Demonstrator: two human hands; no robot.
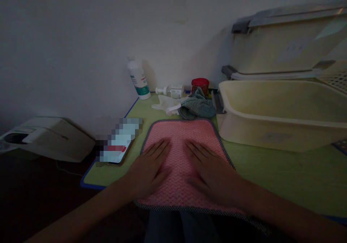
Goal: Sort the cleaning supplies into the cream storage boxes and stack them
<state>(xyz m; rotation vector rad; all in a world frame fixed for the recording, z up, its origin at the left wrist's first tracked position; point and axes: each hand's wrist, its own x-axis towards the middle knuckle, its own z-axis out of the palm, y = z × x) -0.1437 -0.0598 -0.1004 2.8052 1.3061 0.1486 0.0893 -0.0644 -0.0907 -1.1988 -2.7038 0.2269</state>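
A pink cleaning cloth point(177, 160) with a dark checkered border lies spread out before me, its near edge reaching over the table's front edge. My left hand point(150, 167) rests flat on its left side, fingers stretched forward. On the right side of the cloth, my right hand point(211, 170) lies flat too, fingers extended and angled inward. Both palms face down, with a strip of pink fabric showing between them. Neither hand grips anything. Just beyond the far edge sits a crumpled grey-green cloth point(197, 105).
Left of the cloth lies a phone point(121, 142), its screen blurred out. Behind are a white bottle point(138, 79), a clear pump bottle point(173, 90) on its side, white crumpled material point(169, 105) and a red-lidded jar point(200, 85). Cream bins point(271, 133) stand at right on the green table point(271, 174).
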